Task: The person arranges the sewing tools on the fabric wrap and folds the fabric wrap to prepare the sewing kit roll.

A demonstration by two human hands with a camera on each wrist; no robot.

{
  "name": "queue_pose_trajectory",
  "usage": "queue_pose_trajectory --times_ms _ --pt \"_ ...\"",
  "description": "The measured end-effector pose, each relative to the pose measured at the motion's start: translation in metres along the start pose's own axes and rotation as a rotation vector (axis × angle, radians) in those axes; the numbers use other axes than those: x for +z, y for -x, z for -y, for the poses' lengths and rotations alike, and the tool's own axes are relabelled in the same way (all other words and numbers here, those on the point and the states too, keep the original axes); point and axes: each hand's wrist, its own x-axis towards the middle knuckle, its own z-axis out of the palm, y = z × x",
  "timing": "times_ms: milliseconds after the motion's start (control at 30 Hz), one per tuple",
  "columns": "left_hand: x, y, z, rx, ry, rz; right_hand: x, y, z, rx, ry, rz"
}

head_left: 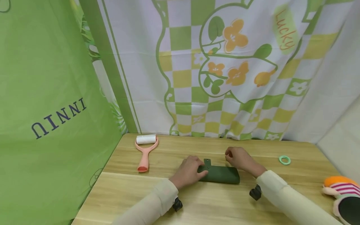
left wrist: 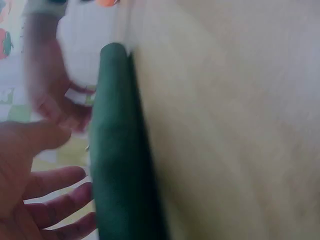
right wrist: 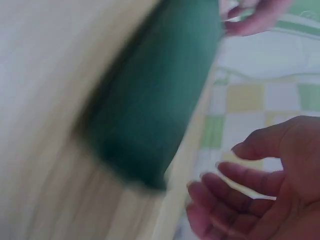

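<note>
A dark green glasses case (head_left: 223,174) with a snap tab (head_left: 207,162) on its far side lies on the wooden table. At the case's left end is my left hand (head_left: 189,170), its thumb and forefinger reaching over the edge near the tab. The left wrist view shows this hand's fingers (left wrist: 62,205) spread and relaxed beside the case. My right hand (head_left: 240,158) hovers just past the case's right end, holding nothing. Its fingers bend loosely in the right wrist view, apart from the blurred case (right wrist: 155,85).
A pink lint roller (head_left: 144,153) lies at the table's back left. To the right sits a mint green ring (head_left: 284,160). A plush toy (head_left: 344,193) with an orange top is at the right edge. Patterned curtain (head_left: 182,78) hangs behind the table (head_left: 126,193).
</note>
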Motion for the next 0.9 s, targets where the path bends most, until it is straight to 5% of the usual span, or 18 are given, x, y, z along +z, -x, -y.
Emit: queue_pose_trajectory --times_ms 333,500,700,800,900 --pt "0.014 0.003 0.006 0.016 -0.01 -0.032 0.027 -0.041 0.033 -0.211 0.061 0.159" --pt "0.019 0.0 0.009 0.022 0.006 -0.031 0.032 -0.052 0.03 -0.088 -0.046 0.212" --pt "0.021 -0.006 0.011 0.032 0.014 -0.02 0.034 -0.056 0.024 0.13 -0.307 0.223" --pt "0.022 -0.01 0.014 0.035 0.045 -0.011 0.033 -0.053 0.024 0.116 -0.328 0.195" --pt "0.023 -0.014 0.018 0.047 0.058 0.006 0.03 -0.048 0.025 0.007 -0.284 0.157"
